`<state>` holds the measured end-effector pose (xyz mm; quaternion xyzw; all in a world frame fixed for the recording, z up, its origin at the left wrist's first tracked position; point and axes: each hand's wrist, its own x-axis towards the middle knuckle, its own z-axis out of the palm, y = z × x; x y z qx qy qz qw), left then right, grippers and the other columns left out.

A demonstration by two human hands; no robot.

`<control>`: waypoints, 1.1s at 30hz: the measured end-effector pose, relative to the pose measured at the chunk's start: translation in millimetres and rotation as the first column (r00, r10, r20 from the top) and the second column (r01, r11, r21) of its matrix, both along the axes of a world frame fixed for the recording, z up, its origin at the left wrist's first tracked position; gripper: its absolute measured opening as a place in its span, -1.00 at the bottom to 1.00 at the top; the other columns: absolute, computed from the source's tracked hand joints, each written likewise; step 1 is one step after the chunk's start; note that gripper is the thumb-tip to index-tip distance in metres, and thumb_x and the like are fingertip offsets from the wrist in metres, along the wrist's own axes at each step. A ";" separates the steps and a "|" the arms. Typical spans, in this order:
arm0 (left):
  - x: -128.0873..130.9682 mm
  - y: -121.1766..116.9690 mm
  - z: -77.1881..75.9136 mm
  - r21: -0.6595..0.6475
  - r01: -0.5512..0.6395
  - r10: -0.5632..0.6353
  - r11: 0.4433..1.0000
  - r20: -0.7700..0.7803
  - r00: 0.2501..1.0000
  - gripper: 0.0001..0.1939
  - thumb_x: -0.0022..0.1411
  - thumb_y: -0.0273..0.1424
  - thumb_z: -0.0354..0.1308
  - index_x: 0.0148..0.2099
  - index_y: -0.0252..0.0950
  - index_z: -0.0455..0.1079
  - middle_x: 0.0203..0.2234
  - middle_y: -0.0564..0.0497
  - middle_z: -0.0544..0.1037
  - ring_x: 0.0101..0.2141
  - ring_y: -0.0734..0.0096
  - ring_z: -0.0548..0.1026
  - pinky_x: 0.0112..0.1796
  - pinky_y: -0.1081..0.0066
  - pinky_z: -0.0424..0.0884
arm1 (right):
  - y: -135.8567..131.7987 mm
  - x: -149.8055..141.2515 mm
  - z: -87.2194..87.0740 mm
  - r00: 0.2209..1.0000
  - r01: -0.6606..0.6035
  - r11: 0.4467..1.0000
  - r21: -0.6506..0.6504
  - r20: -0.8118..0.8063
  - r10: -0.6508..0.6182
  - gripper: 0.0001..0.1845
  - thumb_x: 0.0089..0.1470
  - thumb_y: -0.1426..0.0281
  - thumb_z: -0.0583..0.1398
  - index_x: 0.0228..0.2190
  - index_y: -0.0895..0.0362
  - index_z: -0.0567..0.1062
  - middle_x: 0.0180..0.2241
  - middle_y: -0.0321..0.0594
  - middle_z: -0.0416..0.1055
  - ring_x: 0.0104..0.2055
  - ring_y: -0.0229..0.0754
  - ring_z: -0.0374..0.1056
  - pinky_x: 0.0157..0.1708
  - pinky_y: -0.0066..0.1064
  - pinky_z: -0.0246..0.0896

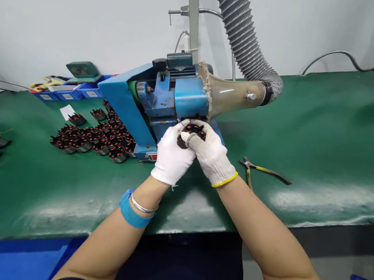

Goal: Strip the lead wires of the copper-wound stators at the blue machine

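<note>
My gloved left hand (174,154) and gloved right hand (215,155) are gripping a copper-wound stator (199,131) between them, fingers curled closely around it. I am holding it just in front of the blue bench machine (192,97), while diagonal cutters (265,170) are lying to the right.

Beyond my hands (175,156) I see a plain white wall (86,14); beneath them — stretching off to both sides — a long table covered in glossy green sheeting (327,130) reflects pale light (322,202). Grey floor (337,272) shows below, to their right.
</note>
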<state>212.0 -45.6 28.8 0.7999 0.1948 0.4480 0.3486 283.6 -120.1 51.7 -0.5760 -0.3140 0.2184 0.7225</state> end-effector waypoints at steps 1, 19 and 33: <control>-3.2 -0.2 -1.0 0.012 0.015 -0.015 1.000 -0.003 1.000 -0.48 0.00 -0.45 0.21 0.07 -0.27 0.32 -0.09 -0.10 0.51 -0.05 0.17 0.50 0.03 0.18 0.44 | -1.2 -1.4 -1.0 1.000 -0.001 1.000 -0.003 0.022 0.001 -0.55 -0.15 0.32 0.28 -0.15 0.14 0.41 -0.17 -0.16 0.50 -0.13 -0.13 0.44 -0.03 -0.24 0.38; -52.8 11.7 2.9 -0.066 0.130 -0.132 0.989 -0.032 0.991 -0.44 -0.03 -0.42 0.31 0.01 -0.26 0.19 -0.14 -0.09 0.48 -0.14 0.26 0.53 -0.11 0.22 0.50 | -19.9 -6.0 -7.7 0.503 -0.159 0.987 -0.020 0.859 0.099 -0.63 -0.05 0.53 0.11 -0.18 0.10 0.51 -0.07 -0.06 0.41 -0.03 -0.03 0.38 -0.07 -0.19 0.38; -55.7 9.6 2.8 -0.219 0.175 -0.194 0.960 -0.066 0.979 -0.47 -0.07 -0.49 0.26 -0.02 -0.27 0.20 -0.13 -0.09 0.46 -0.12 0.28 0.51 -0.07 0.23 0.49 | -24.4 -8.8 -5.6 0.629 -0.163 0.986 0.026 0.773 0.083 -0.70 -0.03 0.52 0.16 -0.21 0.08 0.50 -0.07 -0.09 0.42 0.01 -0.05 0.36 0.04 -0.17 0.31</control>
